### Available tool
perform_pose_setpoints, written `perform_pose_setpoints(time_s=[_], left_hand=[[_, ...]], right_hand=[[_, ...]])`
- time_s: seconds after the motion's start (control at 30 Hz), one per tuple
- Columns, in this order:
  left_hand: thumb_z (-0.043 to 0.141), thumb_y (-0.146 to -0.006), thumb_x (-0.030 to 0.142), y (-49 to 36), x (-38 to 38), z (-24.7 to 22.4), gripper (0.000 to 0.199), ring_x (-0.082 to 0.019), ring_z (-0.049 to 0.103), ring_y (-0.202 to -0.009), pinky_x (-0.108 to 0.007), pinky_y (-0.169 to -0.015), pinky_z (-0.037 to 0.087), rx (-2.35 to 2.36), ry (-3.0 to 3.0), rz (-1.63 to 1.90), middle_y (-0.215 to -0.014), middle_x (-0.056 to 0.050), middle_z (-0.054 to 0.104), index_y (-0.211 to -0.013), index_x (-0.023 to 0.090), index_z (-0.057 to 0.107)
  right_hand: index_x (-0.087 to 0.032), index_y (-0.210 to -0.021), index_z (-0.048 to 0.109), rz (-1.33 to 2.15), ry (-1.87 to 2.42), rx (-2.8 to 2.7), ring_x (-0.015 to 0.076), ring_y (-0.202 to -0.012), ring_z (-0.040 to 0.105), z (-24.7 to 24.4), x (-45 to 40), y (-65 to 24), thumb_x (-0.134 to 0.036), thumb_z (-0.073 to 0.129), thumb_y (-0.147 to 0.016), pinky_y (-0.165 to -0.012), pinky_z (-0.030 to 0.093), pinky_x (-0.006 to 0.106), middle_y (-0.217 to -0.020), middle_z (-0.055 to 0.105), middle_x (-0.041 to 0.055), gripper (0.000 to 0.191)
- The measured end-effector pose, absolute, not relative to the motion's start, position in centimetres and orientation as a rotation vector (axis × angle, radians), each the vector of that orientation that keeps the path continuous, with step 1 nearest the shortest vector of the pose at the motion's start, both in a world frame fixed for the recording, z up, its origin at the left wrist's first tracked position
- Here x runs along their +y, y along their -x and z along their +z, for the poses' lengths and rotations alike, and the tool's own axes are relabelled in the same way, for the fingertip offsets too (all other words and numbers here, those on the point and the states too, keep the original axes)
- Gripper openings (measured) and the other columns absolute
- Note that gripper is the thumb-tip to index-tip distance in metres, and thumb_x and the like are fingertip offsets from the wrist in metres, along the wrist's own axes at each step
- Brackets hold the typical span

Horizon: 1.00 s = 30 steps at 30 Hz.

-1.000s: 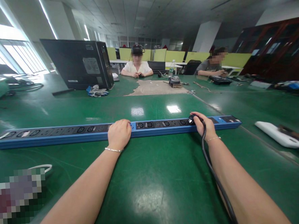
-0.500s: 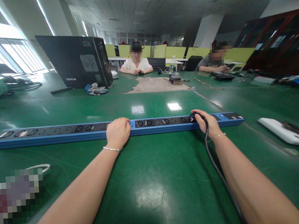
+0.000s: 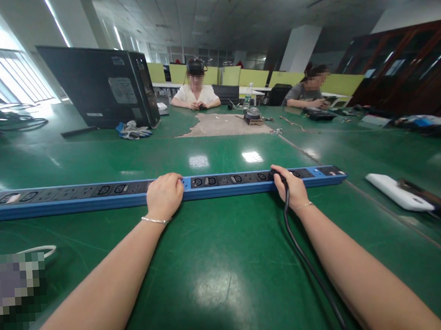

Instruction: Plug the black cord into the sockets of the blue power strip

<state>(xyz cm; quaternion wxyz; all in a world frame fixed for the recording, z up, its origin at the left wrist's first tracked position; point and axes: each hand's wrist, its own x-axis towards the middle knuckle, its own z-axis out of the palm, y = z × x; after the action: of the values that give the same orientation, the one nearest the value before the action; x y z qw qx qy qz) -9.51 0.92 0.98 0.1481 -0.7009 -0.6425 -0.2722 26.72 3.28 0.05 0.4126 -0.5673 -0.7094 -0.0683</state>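
A long blue power strip (image 3: 225,191) with a row of black sockets lies across the green table in front of me. My left hand (image 3: 165,194) is closed over the strip left of its middle, fingers curled over the far edge. Nearer the strip's right end, my right hand (image 3: 293,188) pinches a black plug (image 3: 274,173) against the socket face. My fingers cover most of the plug, so how deep it sits cannot be seen. Its black power cord (image 3: 304,252) hangs from under my right hand and runs down toward the table's near edge.
A black computer case (image 3: 99,87) stands at the back left, with gloves (image 3: 133,130) before it. A white device (image 3: 399,192) lies at the right. Two people sit across the table (image 3: 226,259). A blurred-out object (image 3: 11,285) lies at near left.
The whole view has shifted, so the scene sits further left. The plug's end, visible beside my right thumb before, is now down against the strip and mostly covered. My left hand keeps its hold.
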Motion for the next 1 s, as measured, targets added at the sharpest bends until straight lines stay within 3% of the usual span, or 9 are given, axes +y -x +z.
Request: perform_pose_setpoints(time_s=[0.27,0.4,0.53,1.0], left_hand=[[0.036,-0.086,0.025,9.5,0.9,1.0,0.029,-0.023,0.062,-0.093,-0.035,-0.08,0.043,-1.853,1.998,-0.787,-0.097,-0.004,0.071,-0.091,0.022,0.065],[0.036,-0.086,0.025,9.5,0.9,1.0,0.029,-0.023,0.062,-0.093,-0.035,-0.08,0.043,-1.86,2.004,-0.797,-0.098,-0.005,0.071,-0.091,0.022,0.064],[0.036,-0.086,0.025,9.5,0.9,1.1,0.029,-0.023,0.062,-0.094,-0.035,-0.08,0.043,-1.876,2.006,-0.779,-0.098,-0.005,0.07,-0.092,0.022,0.064],[0.036,-0.085,0.025,9.5,1.0,1.1,0.03,-0.024,0.062,-0.093,-0.036,-0.079,0.043,-1.897,2.015,-0.773,-0.099,-0.005,0.07,-0.092,0.022,0.065]], right_hand=[[-0.015,-0.115,0.056,-0.202,1.226,-1.151,0.0216,-0.103,0.061,0.4,5.0,-32.8,-0.037,0.042,-0.086,-0.095,0.045,0.041,-0.11,0.066,0.0114,0.039],[-0.014,-0.108,0.058,-0.085,1.304,-1.109,0.0229,-0.091,0.064,-0.4,5.2,-37.5,-0.036,0.051,-0.078,-0.088,0.049,0.04,-0.101,0.069,0.0146,0.037],[-0.017,-0.096,0.066,-0.093,1.389,-1.205,0.0237,-0.089,0.065,-0.5,5.0,-38.5,-0.04,0.055,-0.076,-0.088,0.05,0.043,-0.096,0.069,0.0102,0.032],[-0.02,-0.107,0.066,-0.062,1.485,-1.388,0.0258,-0.095,0.063,0.0,5.4,-38.3,-0.048,0.054,-0.077,-0.093,0.046,0.045,-0.101,0.069,0.0091,0.042]])
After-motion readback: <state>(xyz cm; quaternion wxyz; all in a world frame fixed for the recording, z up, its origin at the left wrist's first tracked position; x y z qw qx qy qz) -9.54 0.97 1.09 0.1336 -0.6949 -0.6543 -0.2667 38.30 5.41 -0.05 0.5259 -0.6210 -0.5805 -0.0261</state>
